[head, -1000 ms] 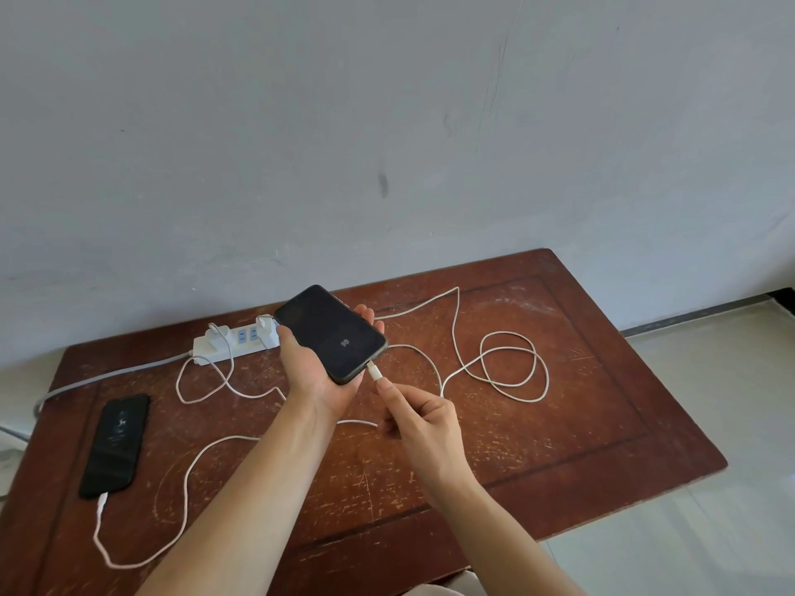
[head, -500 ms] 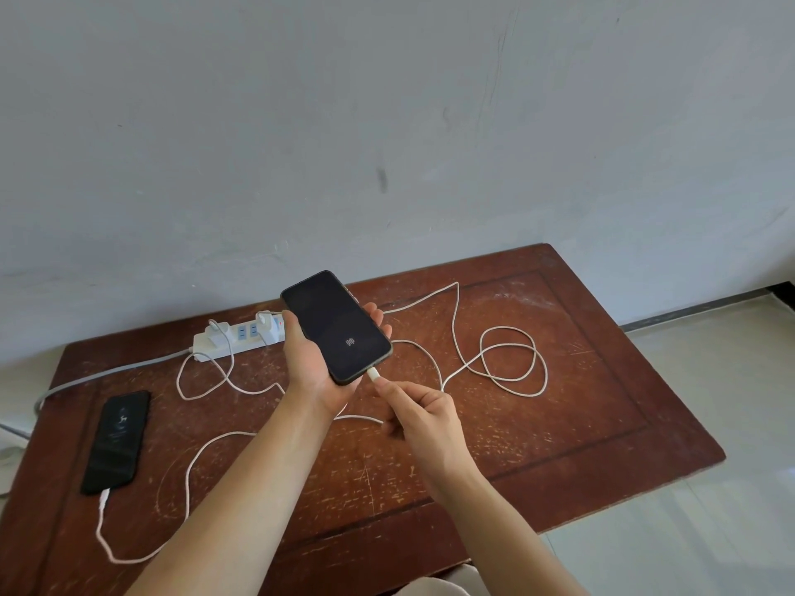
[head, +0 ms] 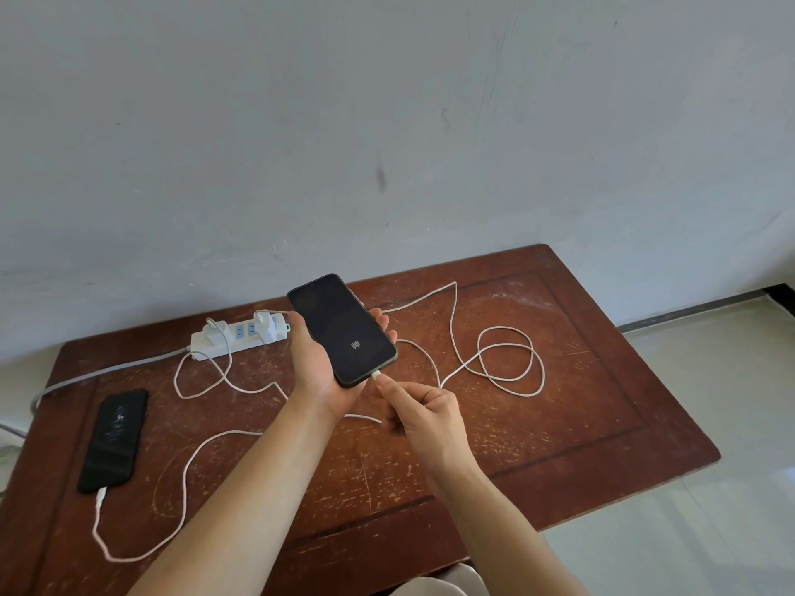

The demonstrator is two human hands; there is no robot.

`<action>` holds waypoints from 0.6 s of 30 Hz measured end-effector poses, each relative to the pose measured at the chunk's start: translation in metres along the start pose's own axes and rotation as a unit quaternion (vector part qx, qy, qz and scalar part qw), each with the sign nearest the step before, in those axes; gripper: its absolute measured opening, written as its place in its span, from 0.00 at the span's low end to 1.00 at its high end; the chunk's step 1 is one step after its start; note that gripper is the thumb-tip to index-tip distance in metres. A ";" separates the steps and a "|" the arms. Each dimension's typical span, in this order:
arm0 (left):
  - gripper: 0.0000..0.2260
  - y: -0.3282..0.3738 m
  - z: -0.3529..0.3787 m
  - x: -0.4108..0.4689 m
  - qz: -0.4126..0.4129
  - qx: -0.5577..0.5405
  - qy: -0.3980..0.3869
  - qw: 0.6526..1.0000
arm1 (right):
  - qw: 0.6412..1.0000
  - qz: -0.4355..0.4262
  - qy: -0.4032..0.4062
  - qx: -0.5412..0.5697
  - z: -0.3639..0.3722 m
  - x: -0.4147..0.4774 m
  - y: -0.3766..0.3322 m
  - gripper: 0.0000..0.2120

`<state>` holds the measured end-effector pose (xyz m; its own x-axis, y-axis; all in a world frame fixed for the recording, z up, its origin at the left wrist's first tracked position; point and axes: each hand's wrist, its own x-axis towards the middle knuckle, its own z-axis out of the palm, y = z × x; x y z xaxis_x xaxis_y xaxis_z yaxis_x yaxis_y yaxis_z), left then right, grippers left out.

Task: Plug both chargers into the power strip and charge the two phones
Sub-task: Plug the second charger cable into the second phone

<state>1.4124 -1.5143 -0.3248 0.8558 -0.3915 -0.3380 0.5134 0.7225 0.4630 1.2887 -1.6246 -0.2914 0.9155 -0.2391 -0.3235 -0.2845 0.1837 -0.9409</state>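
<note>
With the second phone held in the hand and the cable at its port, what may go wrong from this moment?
1. The left hand holds the phone above the table while the right hand pinches the connector; a skewed push may strain the port or loosen the grip.
2. The cable lies in loose loops; a tug may drag on its charger in the power strip.
3. An arm may snag the other phone's cable.

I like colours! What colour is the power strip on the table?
The power strip is white with small blue sockets, seen in the head view.
</note>
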 end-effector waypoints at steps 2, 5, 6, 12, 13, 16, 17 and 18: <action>0.30 -0.001 -0.001 0.000 0.008 0.010 0.003 1.000 | 1.000 0.005 0.003 -0.002 0.000 0.001 -0.001 0.14; 0.29 -0.001 0.000 -0.001 0.010 0.018 0.004 1.000 | 1.000 0.013 0.004 0.001 0.000 0.001 -0.002 0.12; 0.29 -0.001 0.000 -0.001 0.008 0.019 0.003 1.000 | 1.000 0.015 0.005 0.002 0.000 0.001 -0.001 0.12; 0.33 -0.001 0.004 -0.002 -0.019 0.009 0.009 1.000 | 0.999 0.034 -0.023 -0.007 -0.005 0.004 -0.001 0.12; 0.33 0.000 0.005 -0.002 -0.025 0.009 0.010 1.000 | 0.999 0.038 -0.031 -0.009 -0.007 0.005 -0.002 0.12; 0.30 0.005 0.006 -0.002 -0.038 -0.001 0.016 0.999 | 0.999 0.041 -0.010 0.002 -0.014 0.008 -0.005 0.13; 0.29 0.007 0.005 -0.002 -0.041 -0.003 0.020 0.999 | 0.999 0.043 0.004 0.016 -0.017 0.009 -0.006 0.14; 0.29 0.008 0.005 -0.003 -0.045 -0.004 0.025 0.999 | 0.998 0.048 0.015 0.029 -0.019 0.011 -0.007 0.15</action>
<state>1.4147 -1.5099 -0.3160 0.8024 -0.4263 -0.4176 0.5869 0.6903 0.4231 1.2953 -1.6469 -0.2907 0.8756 -0.2468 -0.4151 -0.3522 0.2618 -0.8986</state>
